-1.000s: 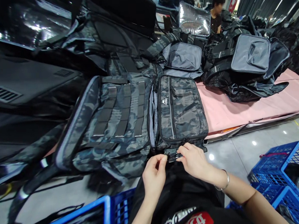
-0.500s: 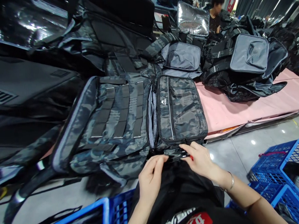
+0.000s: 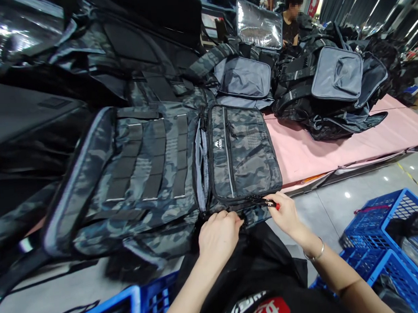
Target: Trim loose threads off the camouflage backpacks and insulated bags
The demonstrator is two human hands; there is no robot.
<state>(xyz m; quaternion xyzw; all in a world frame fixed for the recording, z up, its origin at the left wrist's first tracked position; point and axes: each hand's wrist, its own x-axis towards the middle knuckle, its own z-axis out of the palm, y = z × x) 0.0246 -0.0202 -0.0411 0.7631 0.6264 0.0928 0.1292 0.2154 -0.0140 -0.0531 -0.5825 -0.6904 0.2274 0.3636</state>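
A camouflage backpack [image 3: 167,163] lies spread on the table, its front pocket panel [image 3: 247,159] on the right with a white logo and a zipper. My left hand [image 3: 218,237] is closed on the backpack's near edge, below the gap between main body and pocket; its fingertips are partly hidden. At the pocket's lower right corner, my right hand [image 3: 285,214] is closed around a small dark tool with a red end [image 3: 276,206], which looks like thread snips. The tool's dark tip points left along the pocket's edge.
More backpacks [image 3: 337,72] with grey linings are piled on the pink-covered table [image 3: 310,151]. Blue crates [image 3: 373,220] stand on the floor at right, and another blue crate [image 3: 135,300] is at lower left. A person [image 3: 291,19] is in the background.
My left hand has turned palm down and moved onto the backpack's near edge. My right hand has shifted right and slightly up with the tool, so the hands are farther apart.
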